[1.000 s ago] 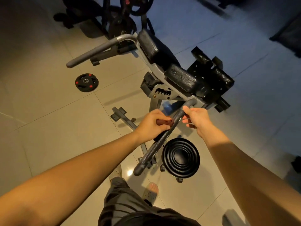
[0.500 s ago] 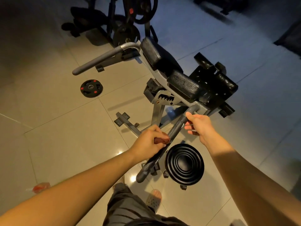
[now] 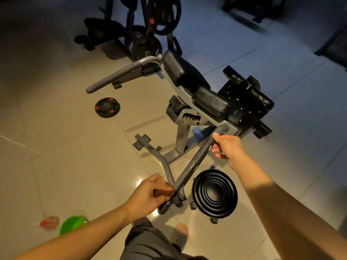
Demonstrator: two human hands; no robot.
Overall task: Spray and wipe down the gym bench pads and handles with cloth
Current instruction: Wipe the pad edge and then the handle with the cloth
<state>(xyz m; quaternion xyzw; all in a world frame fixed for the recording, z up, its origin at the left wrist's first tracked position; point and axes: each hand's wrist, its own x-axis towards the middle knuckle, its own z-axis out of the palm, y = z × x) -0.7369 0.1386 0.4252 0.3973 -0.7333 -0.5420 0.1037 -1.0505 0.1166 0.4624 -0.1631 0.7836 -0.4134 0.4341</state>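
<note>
the floor is glossy beige tile (image 3: 65,147) with thin grout lines, warm-lit near the person and falling into blue shadow toward the far side of the room; on it stands a grey-framed gym bench with a black padded backrest (image 3: 184,72) and, just below it, a black padded seat (image 3: 210,102); the left hand (image 3: 148,194) curls round a reddish-brown cloth (image 3: 164,193) and holds it against the lower end of a dark grey textured metal handle (image 3: 193,164) that slants down from the bench frame; the right hand (image 3: 227,147) grips the same handle near its upper bend, thumb on top; a second, lighter grey handle (image 3: 120,76) juts out on the far side; a black ribbed round disc (image 3: 215,194) lies on the tiles just beside the near handle's end; a small black weight plate with red marks (image 3: 107,107) lies well apart; a bright green round object (image 3: 73,224) and a blurred reddish item (image 3: 49,222) sit near the left forearm; a dark rack of weight plates (image 3: 150,25) stands behind the bench.
</note>
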